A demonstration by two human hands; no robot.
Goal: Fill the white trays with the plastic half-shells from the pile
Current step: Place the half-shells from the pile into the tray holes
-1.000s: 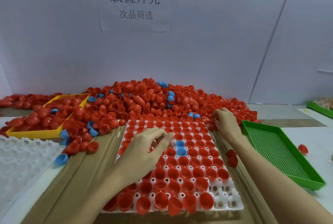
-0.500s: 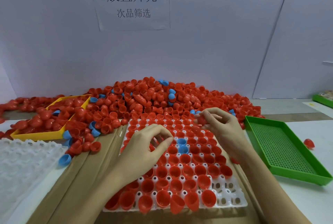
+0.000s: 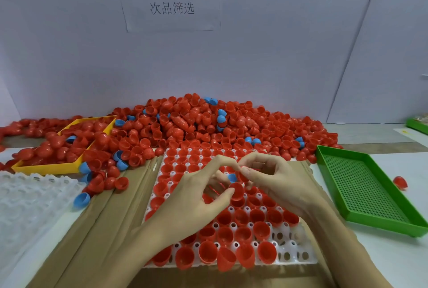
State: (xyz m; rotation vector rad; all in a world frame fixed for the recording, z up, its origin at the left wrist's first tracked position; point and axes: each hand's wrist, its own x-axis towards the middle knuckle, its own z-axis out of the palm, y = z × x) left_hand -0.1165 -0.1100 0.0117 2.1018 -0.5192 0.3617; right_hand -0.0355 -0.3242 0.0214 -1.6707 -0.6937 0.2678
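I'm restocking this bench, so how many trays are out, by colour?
White: 2, the part-filled white tray and the see-through white tray at left.
Yellow: 1, the yellow tray.
Green: 2, the near green tray and the far green tray, cut off by the right edge.
Total: 5

Both hands (image 3: pixel 234 186) pinching, fingertips meeting

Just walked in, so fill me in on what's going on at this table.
A person is loading red half-shells from the pile into a white tray. The left hand pinches a red shell, the right hand another, over the tray's middle. A few pockets at its near right corner remain empty.
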